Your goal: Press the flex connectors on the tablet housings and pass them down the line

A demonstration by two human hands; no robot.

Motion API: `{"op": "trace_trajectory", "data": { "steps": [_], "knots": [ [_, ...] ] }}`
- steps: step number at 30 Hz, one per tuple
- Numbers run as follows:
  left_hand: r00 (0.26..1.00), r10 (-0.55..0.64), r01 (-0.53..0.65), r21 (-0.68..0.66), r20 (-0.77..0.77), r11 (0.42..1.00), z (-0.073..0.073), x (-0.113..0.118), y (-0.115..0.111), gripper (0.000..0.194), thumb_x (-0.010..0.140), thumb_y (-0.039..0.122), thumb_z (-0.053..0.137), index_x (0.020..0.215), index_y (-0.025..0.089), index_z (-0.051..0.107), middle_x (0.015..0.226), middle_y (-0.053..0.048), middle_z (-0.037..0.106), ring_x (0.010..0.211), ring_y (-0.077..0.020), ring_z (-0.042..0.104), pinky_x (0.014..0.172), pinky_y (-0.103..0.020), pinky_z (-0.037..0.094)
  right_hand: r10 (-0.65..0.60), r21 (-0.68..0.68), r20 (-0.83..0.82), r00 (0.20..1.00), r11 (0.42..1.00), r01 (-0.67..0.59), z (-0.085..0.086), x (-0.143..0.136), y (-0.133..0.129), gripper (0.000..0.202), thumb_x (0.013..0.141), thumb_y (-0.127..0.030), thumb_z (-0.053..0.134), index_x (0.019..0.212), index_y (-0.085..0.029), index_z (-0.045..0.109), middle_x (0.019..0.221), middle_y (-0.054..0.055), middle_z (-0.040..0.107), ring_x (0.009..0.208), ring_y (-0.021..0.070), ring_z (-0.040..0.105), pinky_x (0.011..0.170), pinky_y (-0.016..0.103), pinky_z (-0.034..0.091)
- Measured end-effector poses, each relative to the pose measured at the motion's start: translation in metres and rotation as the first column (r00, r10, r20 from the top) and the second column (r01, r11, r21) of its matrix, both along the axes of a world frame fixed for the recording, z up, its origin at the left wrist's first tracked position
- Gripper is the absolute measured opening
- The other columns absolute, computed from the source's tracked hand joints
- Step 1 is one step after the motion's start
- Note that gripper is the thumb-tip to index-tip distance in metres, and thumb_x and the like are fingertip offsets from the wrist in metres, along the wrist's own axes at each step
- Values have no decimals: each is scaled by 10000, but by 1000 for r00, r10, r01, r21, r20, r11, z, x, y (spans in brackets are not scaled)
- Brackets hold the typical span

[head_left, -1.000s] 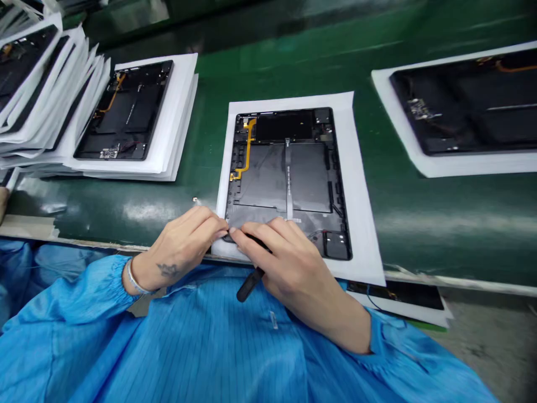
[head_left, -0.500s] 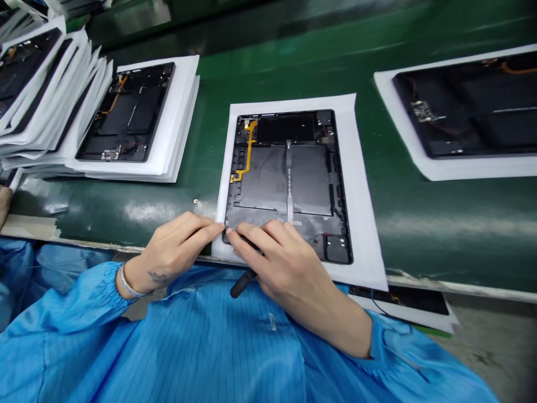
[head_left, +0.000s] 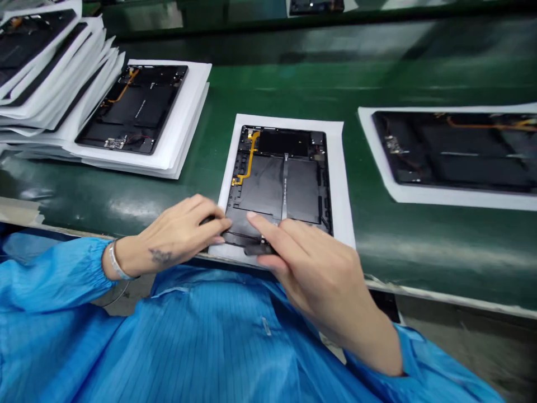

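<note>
An opened tablet point(head_left: 262, 184), its dark inside facing up with a yellow flex cable point(head_left: 251, 159) and a flat grey ribbon, lies on a white sheet point(head_left: 339, 184). My left hand point(head_left: 182, 226) is closed at the tablet's lower left edge, fingertips bent together; what they pinch, if anything, is hidden. Over the lower right part of the tablet, my right hand point(head_left: 319, 268) grips a black stick-like tool point(head_left: 257, 249) whose end points left. Its index finger stretches over the tablet's lower middle. That hand covers the lower right corner.
Left of me stand stacked opened tablets between white sheets, one tablet point(head_left: 136, 112) on a lower pile. To the right, another opened tablet point(head_left: 457, 151) lies on its own sheet. All rest on a green work surface point(head_left: 285, 84) with a worn front edge.
My right hand has lifted away from the lower left corner and turned, swinging the black tool level. My left hand stays by that corner, fingers more curled. The whole view has shifted slightly.
</note>
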State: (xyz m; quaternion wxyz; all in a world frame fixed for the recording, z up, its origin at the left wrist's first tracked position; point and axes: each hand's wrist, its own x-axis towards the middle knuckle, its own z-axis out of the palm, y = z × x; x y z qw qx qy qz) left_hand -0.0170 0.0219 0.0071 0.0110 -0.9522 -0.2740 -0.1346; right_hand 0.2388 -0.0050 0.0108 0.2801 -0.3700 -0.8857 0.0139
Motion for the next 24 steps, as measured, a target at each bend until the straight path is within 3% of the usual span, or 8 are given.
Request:
{"op": "trace_trajectory", "data": {
  "steps": [2,5,11,18,24],
  "knots": [
    [996,24,-11,-144,90,989,-11,-3,7,392,1036,339,501,1367,131,527,1483,-191,507,1402,-291,465,1105,-472,492,-54,60,14,998,997,53,-5,-4,-3,341,1065,-304,404,1284,-119,589,760,11,606,640,153,538,601,287,395],
    [989,40,1,-270,145,963,-26,-3,8,495,1042,367,489,1484,154,425,1604,-145,381,1528,-251,297,1232,-474,357,-61,31,26,998,998,61,-12,-10,-7,282,1028,-150,463,1266,-173,613,705,-19,563,578,125,488,574,266,362],
    [975,114,-53,-304,188,951,-37,4,0,487,1054,404,449,1482,173,439,1582,-98,433,1520,-213,319,1246,-422,331,8,27,61,998,1000,-9,-20,-18,-4,347,939,14,492,1226,-101,650,985,85,713,798,158,594,708,274,468],
    [975,122,-62,-302,185,951,-37,6,-1,476,1058,368,453,1485,157,437,1594,-91,412,1524,-201,308,1271,-407,267,28,-25,32,999,999,-27,-27,-18,-2,308,936,-15,535,1198,-125,656,999,85,734,815,153,620,707,269,503],
    [976,102,-55,-234,192,971,-36,8,-1,471,1067,385,428,1448,112,476,1554,-115,468,1486,-219,384,1254,-395,300,62,-7,172,983,998,-61,-15,-19,0,284,973,-58,492,1196,-116,657,1017,89,741,781,150,596,662,283,483]
  ]
}}
